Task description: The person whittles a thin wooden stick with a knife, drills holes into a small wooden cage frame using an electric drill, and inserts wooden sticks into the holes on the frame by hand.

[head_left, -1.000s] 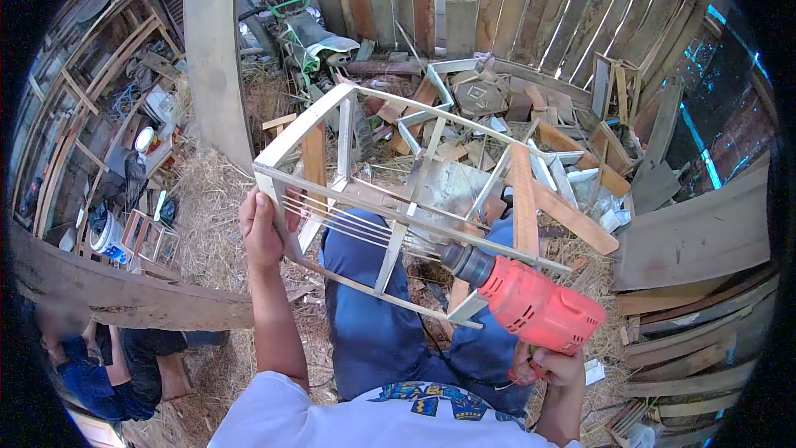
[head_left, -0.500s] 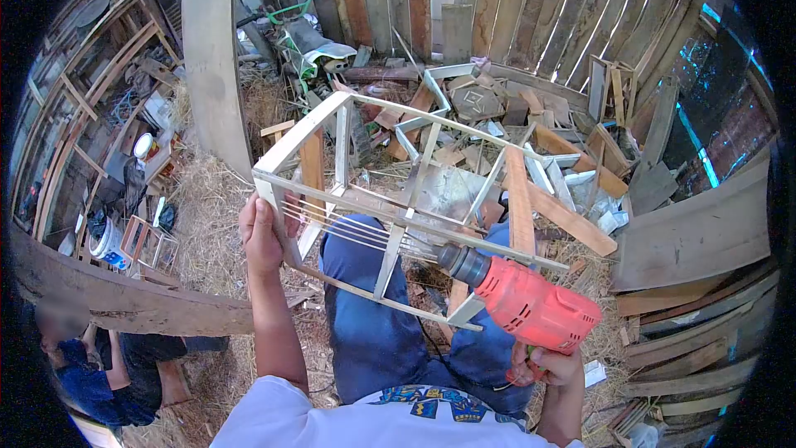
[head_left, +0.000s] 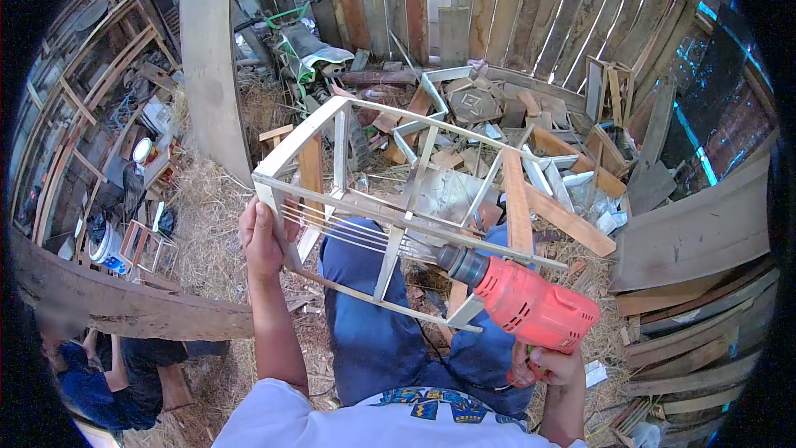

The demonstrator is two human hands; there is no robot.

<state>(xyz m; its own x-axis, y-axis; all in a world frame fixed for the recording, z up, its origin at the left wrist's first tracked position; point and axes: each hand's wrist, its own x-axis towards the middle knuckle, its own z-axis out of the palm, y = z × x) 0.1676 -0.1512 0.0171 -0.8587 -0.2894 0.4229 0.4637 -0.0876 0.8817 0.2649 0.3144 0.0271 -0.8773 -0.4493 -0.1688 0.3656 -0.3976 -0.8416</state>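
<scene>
My left hand (head_left: 264, 236) is closed on the left end of a light wooden frame (head_left: 388, 259), which lies across my knees. Several thin rods run lengthwise through the frame's left part. In my right hand (head_left: 549, 365) is the handle of a red power drill (head_left: 539, 303). The drill's dark chuck points left at the frame's front rail; whether its bit touches the wood cannot be made out.
Wood scraps (head_left: 477, 99) and a loose plank (head_left: 568, 220) lie beyond the frame. A person (head_left: 108, 373) sits at the lower left, below a curved board (head_left: 133, 303). A white bucket (head_left: 108, 249) stands left; stacked boards (head_left: 696, 357) are at the right.
The view has shifted slightly. The drill has moved a little left relative to the view, while both hands keep their holds on the frame and drill.
</scene>
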